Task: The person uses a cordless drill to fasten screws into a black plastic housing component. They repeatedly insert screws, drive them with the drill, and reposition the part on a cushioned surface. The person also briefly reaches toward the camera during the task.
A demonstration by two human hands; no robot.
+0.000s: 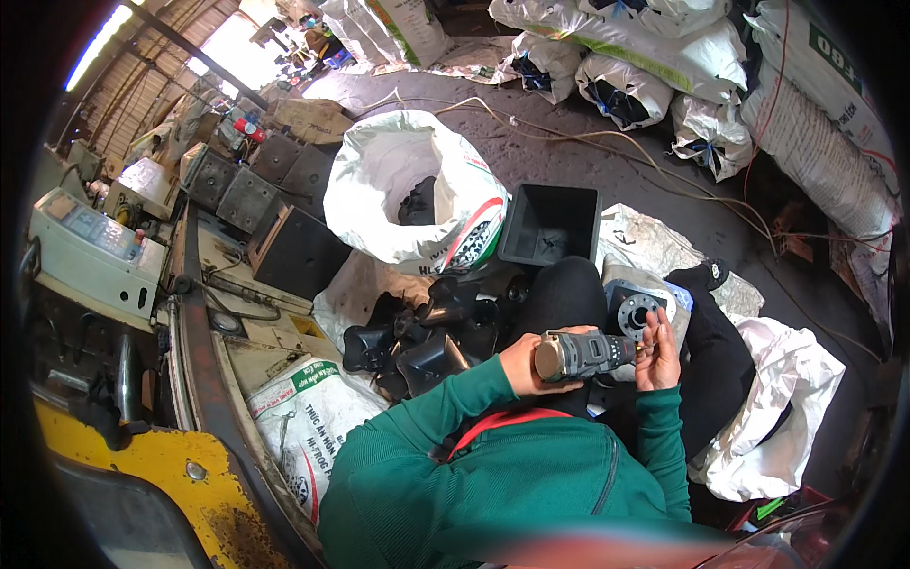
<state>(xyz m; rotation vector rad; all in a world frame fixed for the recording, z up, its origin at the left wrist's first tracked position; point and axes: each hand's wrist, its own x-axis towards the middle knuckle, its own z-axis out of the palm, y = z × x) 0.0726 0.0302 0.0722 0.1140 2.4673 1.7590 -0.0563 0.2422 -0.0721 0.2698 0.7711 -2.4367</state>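
Note:
My left hand (523, 366) is wrapped around a dark grey cordless drill (590, 356), which lies level in front of my body with its chuck to the right. Beside the chuck, my right hand (661, 356) is raised with its palm showing and its fingers stretched out. Whether its thumb touches the drill's tip I cannot tell. Just beyond the hands, between my legs, stands a grey metal block with a round flange (637, 311) that has holes around its ring. Black moulded parts (431, 360) are heaped to the left of my knee.
A tall open white sack (408, 237) with black pieces inside stands ahead, next to a black plastic bin (550, 223). Machinery with a control box (95, 251) lines the left. Filled sacks (621, 90) are stacked at the far right, and a cable (616, 133) crosses the floor.

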